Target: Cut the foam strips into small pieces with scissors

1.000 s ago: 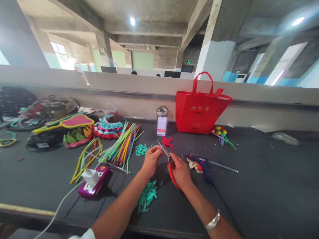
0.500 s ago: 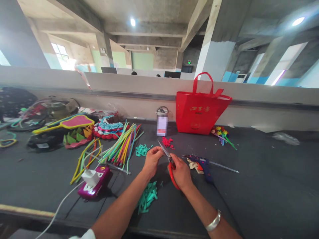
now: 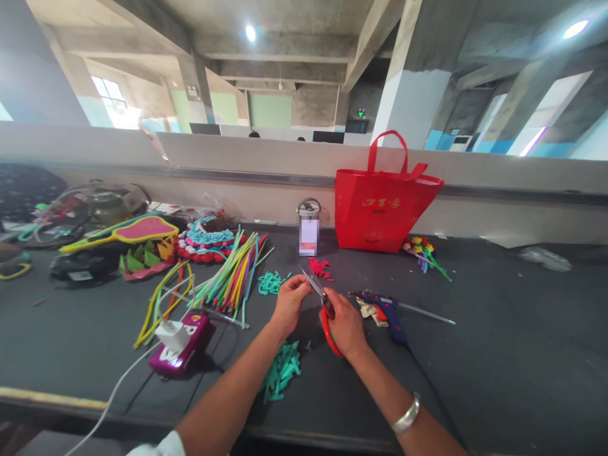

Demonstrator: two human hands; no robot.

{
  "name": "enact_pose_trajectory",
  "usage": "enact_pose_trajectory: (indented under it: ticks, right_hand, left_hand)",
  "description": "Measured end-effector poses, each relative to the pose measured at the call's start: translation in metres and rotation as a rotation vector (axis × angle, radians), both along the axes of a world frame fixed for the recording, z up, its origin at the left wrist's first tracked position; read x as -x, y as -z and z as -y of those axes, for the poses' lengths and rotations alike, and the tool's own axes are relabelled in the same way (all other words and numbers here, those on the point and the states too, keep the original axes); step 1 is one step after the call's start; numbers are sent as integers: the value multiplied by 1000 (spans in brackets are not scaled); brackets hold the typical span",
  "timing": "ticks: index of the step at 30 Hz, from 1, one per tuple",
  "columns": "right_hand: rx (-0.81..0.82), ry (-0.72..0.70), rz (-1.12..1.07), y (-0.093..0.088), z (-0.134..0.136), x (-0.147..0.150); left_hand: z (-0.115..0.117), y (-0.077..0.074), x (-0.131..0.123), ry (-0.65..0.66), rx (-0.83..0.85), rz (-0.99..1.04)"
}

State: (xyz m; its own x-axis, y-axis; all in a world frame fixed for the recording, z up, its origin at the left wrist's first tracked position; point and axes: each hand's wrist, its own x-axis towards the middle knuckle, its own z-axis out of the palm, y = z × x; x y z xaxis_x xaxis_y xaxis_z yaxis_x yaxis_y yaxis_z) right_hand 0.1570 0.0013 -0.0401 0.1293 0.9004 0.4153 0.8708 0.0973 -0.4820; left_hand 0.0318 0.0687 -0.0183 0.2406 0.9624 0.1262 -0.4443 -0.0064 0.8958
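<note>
My right hand point(image 3: 346, 322) is closed round the red handles of a pair of scissors point(image 3: 327, 329), whose blades point up and to the left. Close to the blades, my left hand point(image 3: 291, 303) is pinched at thumb and forefinger; what sits in the pinch is too small to make out. Just beyond the scissor tips lies a small heap of red cut pieces point(image 3: 320, 268). A heap of short green pieces point(image 3: 272, 283) is left of my left hand. Nearer me, partly behind my left forearm, is a larger heap of green pieces point(image 3: 284, 372).
A glue gun point(image 3: 387, 308) with its cord lies right of my right hand. Bundled coloured stems point(image 3: 235, 275) and a purple power strip point(image 3: 180, 345) with a white plug are at left. A red bag point(image 3: 387, 212) and a phone point(image 3: 308, 237) stand at the back.
My hands and the scissors stay almost in place. The whole view has shifted slightly. At the far left edge, a blurred shape, perhaps a hand, now shows near the yellow loop.
</note>
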Motion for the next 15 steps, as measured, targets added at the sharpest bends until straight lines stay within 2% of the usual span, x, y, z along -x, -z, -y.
enact_pose_trajectory:
  ticks: [15]
  right_hand:
    - [-33,-10,-34,4,-1,0]
  left_hand:
    - [0,-3,1,-18,-24,-15]
